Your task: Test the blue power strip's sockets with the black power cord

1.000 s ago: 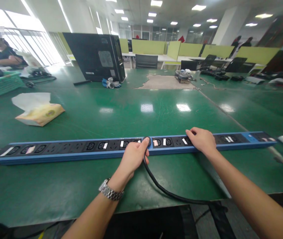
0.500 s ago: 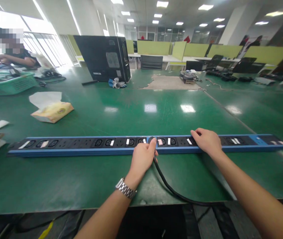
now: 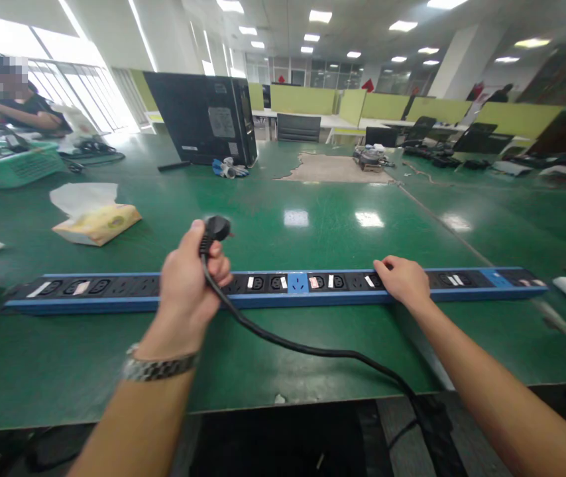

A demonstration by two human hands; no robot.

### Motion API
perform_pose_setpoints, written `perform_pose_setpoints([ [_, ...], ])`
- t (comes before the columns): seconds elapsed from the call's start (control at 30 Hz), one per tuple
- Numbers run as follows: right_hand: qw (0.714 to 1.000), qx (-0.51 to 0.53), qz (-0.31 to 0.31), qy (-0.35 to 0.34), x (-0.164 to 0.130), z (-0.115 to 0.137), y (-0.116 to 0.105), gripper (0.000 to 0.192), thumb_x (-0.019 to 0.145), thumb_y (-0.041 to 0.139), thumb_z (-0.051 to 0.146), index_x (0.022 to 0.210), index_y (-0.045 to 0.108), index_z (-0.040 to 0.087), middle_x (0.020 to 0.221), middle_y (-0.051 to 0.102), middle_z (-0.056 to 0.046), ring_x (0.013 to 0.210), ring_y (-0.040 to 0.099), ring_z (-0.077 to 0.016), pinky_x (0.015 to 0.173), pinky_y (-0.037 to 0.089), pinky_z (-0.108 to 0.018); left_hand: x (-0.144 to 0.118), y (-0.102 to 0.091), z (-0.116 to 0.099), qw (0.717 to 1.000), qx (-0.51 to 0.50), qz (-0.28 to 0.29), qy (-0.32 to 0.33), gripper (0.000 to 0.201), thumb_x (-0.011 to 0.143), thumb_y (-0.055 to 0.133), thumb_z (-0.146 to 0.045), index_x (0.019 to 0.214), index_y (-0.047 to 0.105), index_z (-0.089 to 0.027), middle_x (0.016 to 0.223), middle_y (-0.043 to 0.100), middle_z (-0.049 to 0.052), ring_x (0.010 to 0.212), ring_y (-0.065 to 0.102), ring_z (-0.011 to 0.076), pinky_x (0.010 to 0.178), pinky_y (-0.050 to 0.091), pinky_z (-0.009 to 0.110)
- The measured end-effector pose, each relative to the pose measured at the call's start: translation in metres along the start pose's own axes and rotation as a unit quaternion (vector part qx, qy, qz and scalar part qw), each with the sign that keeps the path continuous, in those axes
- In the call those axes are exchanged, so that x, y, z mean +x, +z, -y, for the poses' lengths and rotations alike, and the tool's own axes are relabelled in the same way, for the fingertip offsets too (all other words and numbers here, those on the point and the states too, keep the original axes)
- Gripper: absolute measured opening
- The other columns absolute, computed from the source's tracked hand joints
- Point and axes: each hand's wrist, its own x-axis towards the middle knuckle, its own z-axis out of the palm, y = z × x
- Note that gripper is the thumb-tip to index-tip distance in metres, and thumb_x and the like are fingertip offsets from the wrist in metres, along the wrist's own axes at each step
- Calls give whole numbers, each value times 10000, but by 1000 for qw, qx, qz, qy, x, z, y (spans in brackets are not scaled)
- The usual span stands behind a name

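A long blue and black power strip [image 3: 243,302] lies across the green table, with rows of sockets facing up. My left hand [image 3: 188,278] is closed round a black power plug [image 3: 218,228], lifted above the strip's left half. From the plug a black cable [image 3: 293,344] curves right and down over the table's front edge. The blue socket [image 3: 297,283] near the strip's middle is uncovered. My right hand [image 3: 405,278] grips the strip right of its middle, thumb and fingers closed over it and hiding part of the sockets there.
A tissue pack [image 3: 99,222] lies at the left, before a green basket [image 3: 14,165]. Behind stand a black computer case [image 3: 198,119] and gloves [image 3: 230,168]. A person [image 3: 19,99] sits at the far left. The table's front edge [image 3: 243,407] runs near me.
My left hand has pulled the plug off the middle blue socket and carried it up and left. The cable now stretches further left. My right hand stays on the strip; the view shifted slightly.
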Motion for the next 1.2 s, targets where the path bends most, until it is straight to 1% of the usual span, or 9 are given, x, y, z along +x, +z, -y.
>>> perform_pose_setpoints([
  [0.03,1000,0,2,-2,0,0,0,492,855,358,565,874,745,261,906,723,-74,816,634,-231,622,372,-300,7,-17,-3,999,39,-10,-24,434,823,537,-514,552,405,-202,332,303,-91,313,261,45,351,195,191],
  [0.1,1000,-1,3,-6,0,0,0,494,857,363,565,867,746,254,889,722,-76,805,637,-230,620,374,-299,17,-45,6,987,142,-9,-78,414,791,577,-505,550,453,-192,330,335,-78,319,290,52,362,223,197],
  [0.2,1000,-3,1,-7,0,0,0,497,862,360,562,864,744,247,889,720,-78,810,638,-236,613,368,-300,22,-66,37,963,255,-7,-91,468,760,566,-584,542,513,-173,351,419,-36,336,350,75,382,260,213],
  [0.3,1000,-7,6,-7,-1,0,0,490,866,349,561,875,736,261,908,719,-71,829,630,-239,615,360,-301,19,-66,56,943,328,-12,-64,536,777,502,-636,512,534,-171,370,467,-9,350,379,95,402,269,230],
  [0.47,1000,-4,8,-9,-1,0,0,481,872,341,560,903,729,276,936,722,-58,836,626,-229,631,358,-297,14,-62,50,908,418,-29,-7,586,811,437,-633,438,503,-185,367,484,5,400,442,127,478,313,249],
  [0.73,999,10,-3,-31,-3,0,1,457,899,351,526,887,725,264,918,727,-57,832,646,-216,644,394,-282,21,-67,61,886,464,-15,8,623,742,429,-719,422,497,-189,382,470,9,453,449,154,515,286,262],
  [0.97,999,14,-1,-50,-5,-1,1,467,914,321,519,858,705,261,898,725,-57,836,654,-222,656,416,-288,14,-65,57,916,401,7,-23,670,644,454,-821,452,508,-182,379,459,9,404,410,137,466,287,251],
  [1.1,998,29,-10,-45,-4,-2,5,440,905,345,503,840,704,257,869,722,-65,818,657,-226,672,433,-299,7,-60,55,936,350,-7,-27,669,607,504,-828,488,540,-172,386,474,6,369,379,113,422,262,234],
  [1.2,992,118,-31,-44,-1,3,0,383,869,417,508,848,697,247,866,720,-63,821,658,-233,709,465,-319,4,-58,53,945,326,-9,-39,659,603,519,-822,505,548,-171,380,459,-2,360,365,108,403,243,229],
])
